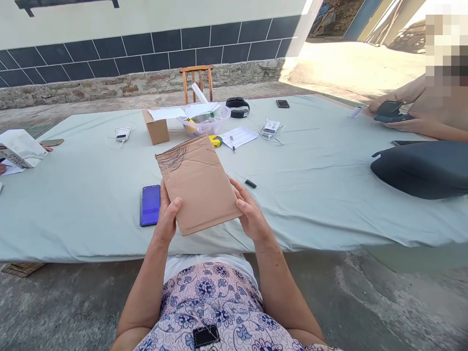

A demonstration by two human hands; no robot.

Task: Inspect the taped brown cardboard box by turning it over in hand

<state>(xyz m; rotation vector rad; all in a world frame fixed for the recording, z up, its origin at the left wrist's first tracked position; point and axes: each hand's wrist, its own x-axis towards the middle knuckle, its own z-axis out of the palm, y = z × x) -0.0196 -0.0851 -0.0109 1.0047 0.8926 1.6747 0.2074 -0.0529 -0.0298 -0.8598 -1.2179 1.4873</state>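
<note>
Left hand [167, 217]: partly closed, thumb on face, gripping left edge of cardboard piece [201, 190] | right hand [250, 209]: likewise, right edge | location: tilted above worktop [310, 195], near side | why: opposed grip probably steadies it, face toward wearer

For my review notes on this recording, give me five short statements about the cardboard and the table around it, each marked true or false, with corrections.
1. The left hand and the right hand both grip the brown cardboard piece. True.
2. The blue-screened phone lies to the right of the cardboard piece. False: the blue-screened phone lies to its left.
3. Dark scribbled lines mark the cardboard's far left corner. True.
4. The tablecloth is bright red. False: the tablecloth is pale grey-green.
5. A wooden chair stands beyond the table's far side. True.
</note>
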